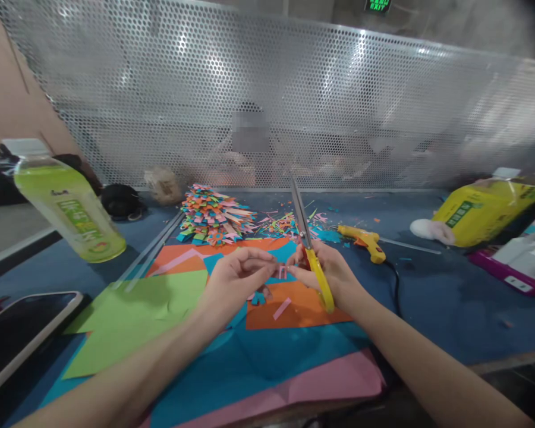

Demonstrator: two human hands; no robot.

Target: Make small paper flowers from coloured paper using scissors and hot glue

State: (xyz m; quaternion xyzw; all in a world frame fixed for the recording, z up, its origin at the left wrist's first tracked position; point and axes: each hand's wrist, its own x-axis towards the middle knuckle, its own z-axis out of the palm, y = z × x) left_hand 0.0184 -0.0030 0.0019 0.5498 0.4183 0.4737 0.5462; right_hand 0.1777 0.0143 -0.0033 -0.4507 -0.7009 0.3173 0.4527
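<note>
A small pink paper piece [282,271] with slits cut in it sits between my fingertips. My left hand [238,274] pinches it from the left. From the other side, the fingertips of my right hand [327,270] meet it, while yellow-handled scissors [321,279] hang in that same hand, blades pointing up and away. Below lie an orange sheet [303,309] with a pink strip [282,308] on it and a small cut blue piece [257,299]. Beyond my hands stands a layered cone of many-coloured paper strips [216,214].
Green sheets [134,315] and blue sheets [258,362] spread underneath. Paper scraps [285,224] litter the back. At right lie a yellow glue gun [363,241] and a tilted bottle [477,208]; at left are a drink bottle [71,208], clear glue sticks [154,249] and a phone [22,339].
</note>
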